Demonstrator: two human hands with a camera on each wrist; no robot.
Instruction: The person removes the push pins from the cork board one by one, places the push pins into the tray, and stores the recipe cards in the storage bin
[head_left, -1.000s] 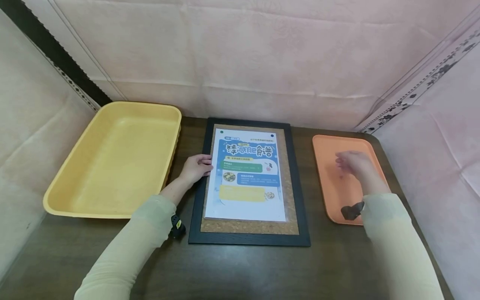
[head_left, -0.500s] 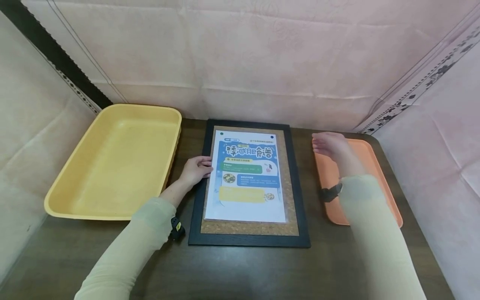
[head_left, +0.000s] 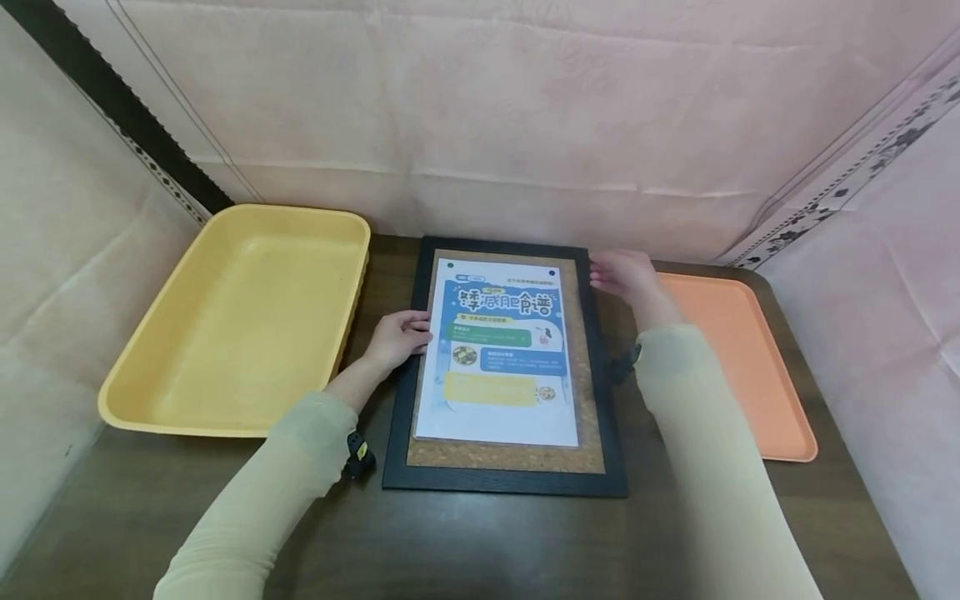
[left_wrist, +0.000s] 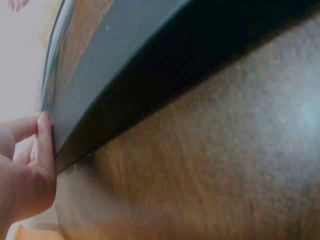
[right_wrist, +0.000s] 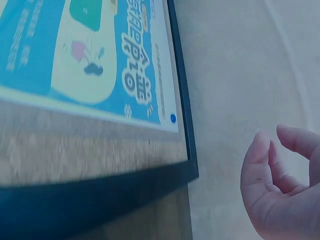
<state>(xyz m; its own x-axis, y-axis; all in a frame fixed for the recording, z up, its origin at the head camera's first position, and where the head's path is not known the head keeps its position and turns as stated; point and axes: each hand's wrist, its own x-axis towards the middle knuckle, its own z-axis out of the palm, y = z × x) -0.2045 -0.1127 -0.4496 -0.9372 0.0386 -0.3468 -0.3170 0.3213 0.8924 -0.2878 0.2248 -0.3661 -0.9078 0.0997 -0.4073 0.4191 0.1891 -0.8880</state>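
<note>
A laminated poster [head_left: 497, 354] with blue, green and yellow print lies on a cork board [head_left: 591, 400] in a black frame [head_left: 502, 482]. A dark pin sits in each of its top corners; the right wrist view shows the right pin [right_wrist: 173, 118] as blue. My left hand [head_left: 396, 339] rests at the left side, its fingertips touching the poster's edge over the frame. My right hand [head_left: 628, 279] hovers by the frame's top right corner, its fingers bent and thumb close to them. Whether something small is between its fingertips cannot be made out.
A large yellow tray [head_left: 232, 333] stands at the left. To the right lies a shallow orange tray [head_left: 750, 367], partly behind the right sleeve. Pale cloth walls [head_left: 510, 125] close off the back and sides of the brown table [head_left: 450, 550].
My right hand has moved left from over the orange tray to the frame's top right corner. My left hand stays at the poster's edge. Poster and frame keep their place.
</note>
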